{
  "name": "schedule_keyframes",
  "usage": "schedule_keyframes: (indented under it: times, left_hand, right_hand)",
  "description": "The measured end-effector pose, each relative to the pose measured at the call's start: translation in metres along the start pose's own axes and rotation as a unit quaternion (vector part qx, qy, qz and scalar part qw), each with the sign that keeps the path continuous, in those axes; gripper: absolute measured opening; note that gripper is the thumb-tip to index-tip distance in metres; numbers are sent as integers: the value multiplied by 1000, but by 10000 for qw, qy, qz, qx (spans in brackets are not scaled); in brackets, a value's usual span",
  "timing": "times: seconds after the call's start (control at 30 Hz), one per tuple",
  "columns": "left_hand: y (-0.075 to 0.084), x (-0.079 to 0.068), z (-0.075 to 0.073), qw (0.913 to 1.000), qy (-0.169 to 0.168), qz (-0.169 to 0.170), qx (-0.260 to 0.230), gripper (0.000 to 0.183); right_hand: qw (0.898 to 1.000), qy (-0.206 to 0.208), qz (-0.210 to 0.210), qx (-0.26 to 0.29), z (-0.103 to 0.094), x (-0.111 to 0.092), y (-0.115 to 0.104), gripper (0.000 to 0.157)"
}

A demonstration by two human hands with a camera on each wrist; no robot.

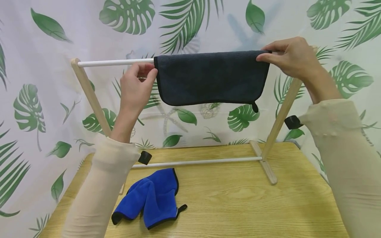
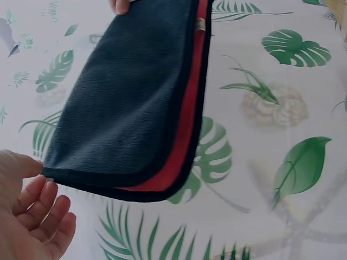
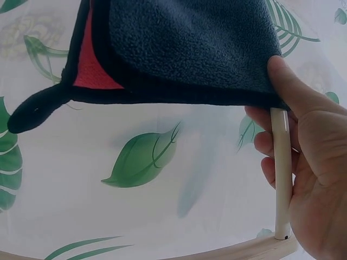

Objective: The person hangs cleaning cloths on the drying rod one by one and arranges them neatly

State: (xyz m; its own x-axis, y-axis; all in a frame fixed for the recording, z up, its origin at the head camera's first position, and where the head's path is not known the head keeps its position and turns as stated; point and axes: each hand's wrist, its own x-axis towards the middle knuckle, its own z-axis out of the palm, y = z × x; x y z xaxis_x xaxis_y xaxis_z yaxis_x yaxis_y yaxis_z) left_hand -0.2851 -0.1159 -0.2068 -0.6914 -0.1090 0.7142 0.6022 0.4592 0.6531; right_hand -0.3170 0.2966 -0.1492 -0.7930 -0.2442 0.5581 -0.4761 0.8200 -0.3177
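Note:
A dark grey towel (image 1: 212,77) with black edging hangs folded over the white top bar (image 1: 116,62) of a wooden rack. Its red inner side (image 2: 181,146) shows between the two layers in the left wrist view. My left hand (image 1: 137,86) pinches the towel's left edge just below the bar, between thumb and forefinger. At the upper right corner, my right hand (image 1: 294,59) holds the towel against the bar, thumb in front and fingers behind. A black loop (image 3: 38,108) dangles from the lower right corner. The bar's right part runs through my right hand.
A crumpled blue cloth (image 1: 154,195) with black edging lies on the wooden table (image 1: 238,201), near my left forearm. The rack's right leg (image 1: 281,112) stands on a wooden foot (image 1: 265,165), joined by a white lower bar (image 1: 205,162). A leaf-patterned curtain (image 1: 59,109) hangs behind.

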Motion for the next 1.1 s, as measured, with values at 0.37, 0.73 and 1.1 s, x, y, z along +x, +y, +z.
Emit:
schedule_keyframes:
  times: [0.37, 0.73, 1.1]
  left_hand:
    - [-9, -2, 12, 9989, -143, -393, -223, 36]
    - [-12, 9, 22, 9818, -89, -904, -1666, 33]
    - [-7, 14, 25, 9751, 23, -1202, -1865, 27]
  right_hand:
    - [10000, 43, -70, 5, 1, 1, -4, 43]
    - [9997, -50, 138, 213, 1, 2, -4, 48]
    - [9999, 33, 125, 6, 0, -3, -3, 47]
